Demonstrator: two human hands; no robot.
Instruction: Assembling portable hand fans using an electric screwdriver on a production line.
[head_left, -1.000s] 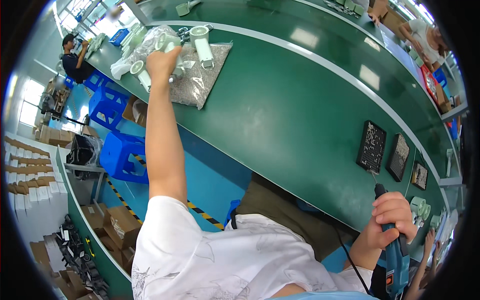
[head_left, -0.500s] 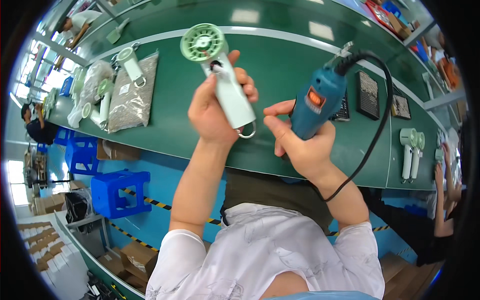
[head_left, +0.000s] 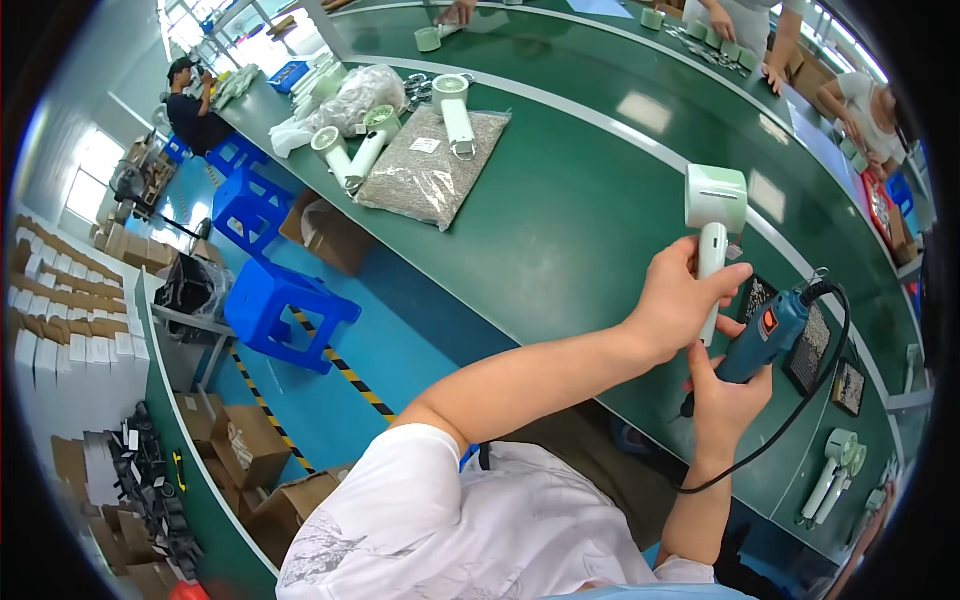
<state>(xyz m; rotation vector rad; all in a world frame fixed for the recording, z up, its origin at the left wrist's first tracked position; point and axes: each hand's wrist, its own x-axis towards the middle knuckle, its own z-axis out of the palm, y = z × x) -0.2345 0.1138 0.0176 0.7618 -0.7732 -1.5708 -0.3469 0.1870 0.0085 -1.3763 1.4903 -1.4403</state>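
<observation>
My left hand [head_left: 672, 305] grips the handle of a pale green handheld fan [head_left: 716, 198]. The fan stands roughly upright, its round head at the top and seen edge-on. Close below, my right hand [head_left: 732, 405] is wrapped round a teal electric screwdriver [head_left: 764, 338] with an orange switch and a black cord. The cord loops down past my right forearm. My right fingertips are close to the lower end of the fan's handle; whether they touch it I cannot tell.
Trays of small parts [head_left: 809, 350] lie right of the screwdriver, with more fans [head_left: 832, 475] nearer. A clear bag of small pieces [head_left: 435, 170] rests at the left, with fans on and beside it. Blue stools [head_left: 285, 310] stand along the green table [head_left: 560, 250]. Other people work across it.
The whole view has swung, so the table and bag appear farther right. The fan has turned from its round grille to its side. My hands have come closer together.
</observation>
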